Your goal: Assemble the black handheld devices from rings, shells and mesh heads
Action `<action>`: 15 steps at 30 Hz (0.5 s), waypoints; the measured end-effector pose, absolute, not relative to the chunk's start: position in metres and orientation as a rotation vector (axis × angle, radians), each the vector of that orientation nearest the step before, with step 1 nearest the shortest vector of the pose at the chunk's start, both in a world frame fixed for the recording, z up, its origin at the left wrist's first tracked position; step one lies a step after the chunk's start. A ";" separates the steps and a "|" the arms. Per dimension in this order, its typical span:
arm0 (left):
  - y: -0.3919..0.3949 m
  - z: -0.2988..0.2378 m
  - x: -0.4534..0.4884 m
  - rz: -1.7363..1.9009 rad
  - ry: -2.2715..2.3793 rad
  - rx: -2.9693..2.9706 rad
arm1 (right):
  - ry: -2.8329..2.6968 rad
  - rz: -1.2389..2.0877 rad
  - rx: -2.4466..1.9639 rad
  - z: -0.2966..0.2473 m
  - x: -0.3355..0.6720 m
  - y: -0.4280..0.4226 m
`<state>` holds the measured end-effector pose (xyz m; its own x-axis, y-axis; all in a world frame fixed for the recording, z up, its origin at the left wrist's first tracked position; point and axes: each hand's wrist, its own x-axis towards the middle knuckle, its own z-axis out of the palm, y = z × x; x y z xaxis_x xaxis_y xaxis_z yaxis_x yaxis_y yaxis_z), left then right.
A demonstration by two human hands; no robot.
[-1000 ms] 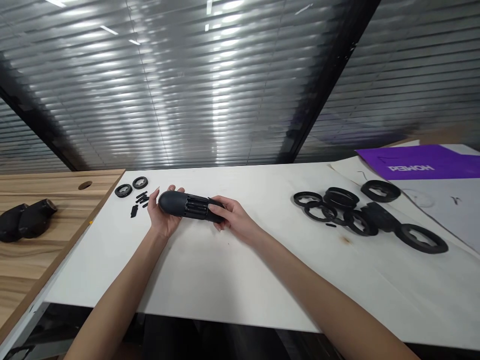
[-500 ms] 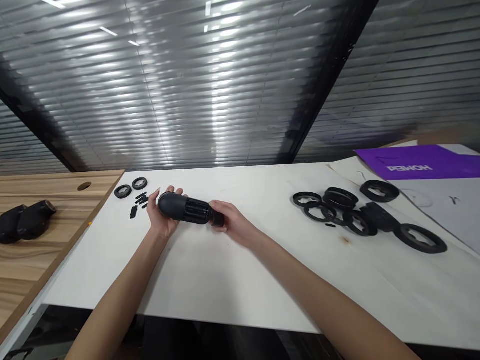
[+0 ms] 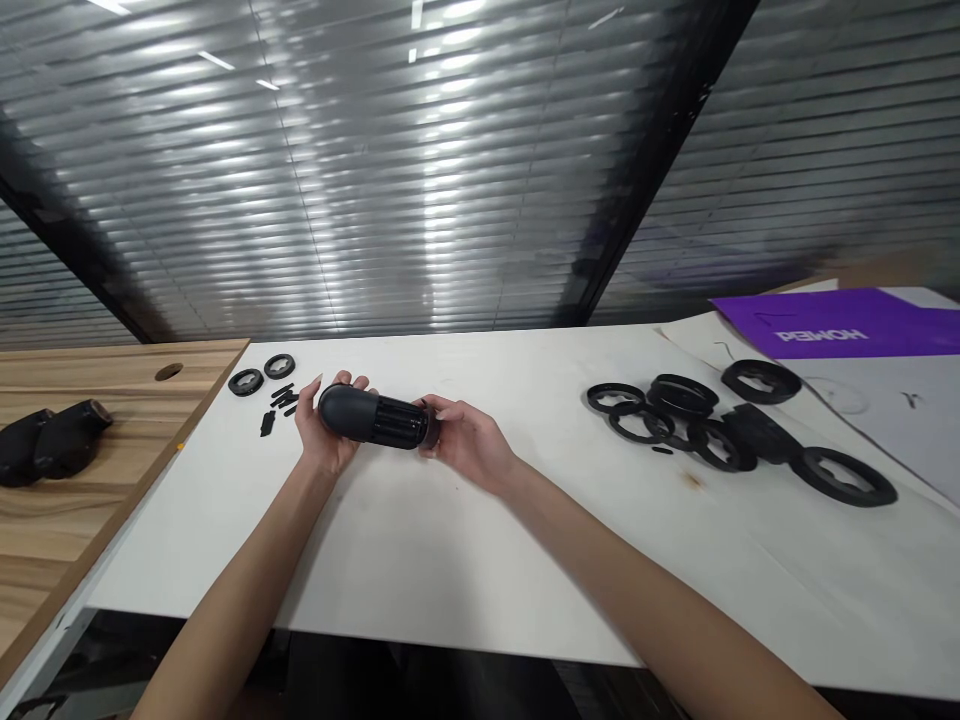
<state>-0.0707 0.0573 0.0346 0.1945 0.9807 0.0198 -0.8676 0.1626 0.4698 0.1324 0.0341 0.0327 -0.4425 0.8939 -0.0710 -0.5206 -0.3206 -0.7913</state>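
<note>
Left hand (image 3: 326,430) is cradling the black ribbed capsule (image 3: 375,417) from below at its domed end, with the left fingers (image 3: 341,382) curling up around the dome. Right hand (image 3: 469,445) is holding the opposite end, with the right fingers (image 3: 444,407) spread narrowly around the dark rim (image 3: 431,428). The capsule is lying between both sets of fingers, near level, above the white worktop (image 3: 480,560); contact with it cannot be told.

Risk: the right fingers are gripping mainly by the tips, so a twist or slip could let that end drop. If the rim is only loosely seated, which cannot be told, it could come away. A fall toward the left fingers could scatter the small black strips (image 3: 281,400) and two small black rings (image 3: 246,382) lying just beyond them. The large black rings (image 3: 679,400) are lying well right of the right fingers.

Change from the earlier frame: the right fingers are opening from a wrapped hold to a fingertip hold, exposing more rim. The capsule is lying more level.
</note>
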 end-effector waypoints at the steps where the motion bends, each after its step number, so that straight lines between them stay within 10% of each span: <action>1: 0.057 0.035 -0.071 1.351 0.322 0.424 | -0.896 1.898 -0.625 0.032 0.133 0.034; 15: 0.056 0.035 -0.071 1.328 0.349 0.481 | -0.995 1.892 -0.565 0.025 0.133 0.035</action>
